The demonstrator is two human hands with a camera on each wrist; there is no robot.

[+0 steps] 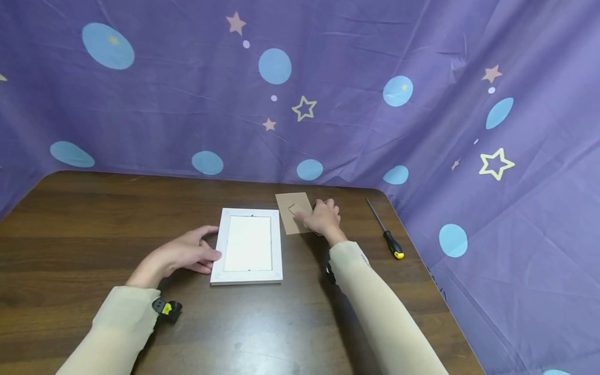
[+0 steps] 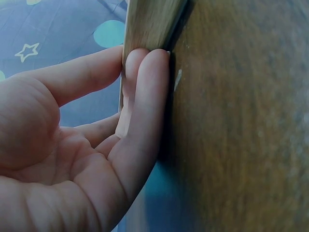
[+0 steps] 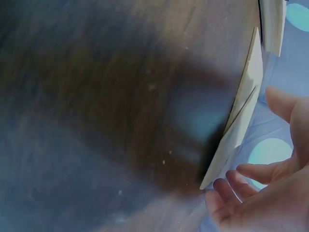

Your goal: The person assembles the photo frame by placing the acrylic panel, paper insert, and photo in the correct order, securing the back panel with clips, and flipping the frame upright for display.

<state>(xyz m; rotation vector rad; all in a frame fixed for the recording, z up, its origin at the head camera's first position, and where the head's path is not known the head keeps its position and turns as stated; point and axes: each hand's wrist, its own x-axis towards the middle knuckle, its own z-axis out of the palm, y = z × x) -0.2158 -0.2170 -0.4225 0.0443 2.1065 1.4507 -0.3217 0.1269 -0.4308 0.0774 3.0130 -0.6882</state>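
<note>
We see the left hand (image 1: pixel 189 251) pinch the white frame (image 1: pixel 276 245) on the table (image 1: pixel 108 224), likely to steady it, as the right hand (image 1: pixel 324 217), fingers loose and unclenched, hangs at the brown board (image 1: pixel 289 221) just beside, the screwdriver (image 1: pixel 391 242) lying apart, perhaps to leave room

No writing, brand or number can be read; faint marks on the cuff (image 1: pixel 346 255) of the right sleeve (image 1: pixel 378 307) are too small to be made out.
</note>
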